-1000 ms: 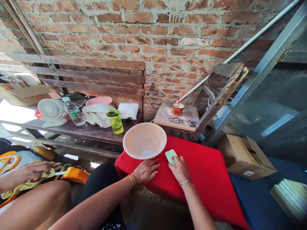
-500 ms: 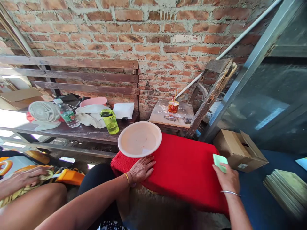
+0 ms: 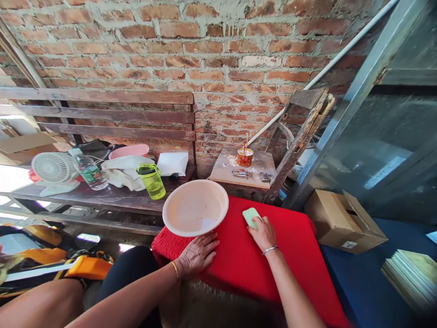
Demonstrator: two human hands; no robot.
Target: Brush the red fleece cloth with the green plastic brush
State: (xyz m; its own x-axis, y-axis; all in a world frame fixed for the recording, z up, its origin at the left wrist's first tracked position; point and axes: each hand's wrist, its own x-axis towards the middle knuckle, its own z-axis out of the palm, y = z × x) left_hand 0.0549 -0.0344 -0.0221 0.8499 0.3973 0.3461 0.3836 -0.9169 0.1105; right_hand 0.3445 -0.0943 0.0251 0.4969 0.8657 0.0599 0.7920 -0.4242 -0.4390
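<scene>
My left hand (image 3: 198, 254) lies flat on the red cloth (image 3: 290, 241), fingers stretched out, just below the rim of a pale pink basin (image 3: 194, 209). The basin looks to hold shallow water with small specks in it. My right hand (image 3: 263, 232) grips a pale green, flat block with rounded corners (image 3: 251, 216), pressing it down on the cloth right of the basin. What kind of block it is, I cannot make out. The cloth covers a low bench or table in front of me, its near edge hanging down.
On the wooden bench (image 3: 112, 207) stand a white fan (image 3: 53, 167), a water bottle (image 3: 89, 171) and a green drinking bottle (image 3: 152, 182). A small stand holds padlocks (image 3: 241, 173) and a red tin (image 3: 245, 157). At right are a cardboard box (image 3: 341, 223) and stacked sheets (image 3: 411, 275).
My right hand has moved left across the red cloth with the green block, towards the basin. My left hand stays beside the basin. Another person's hand at the far left has left the view.
</scene>
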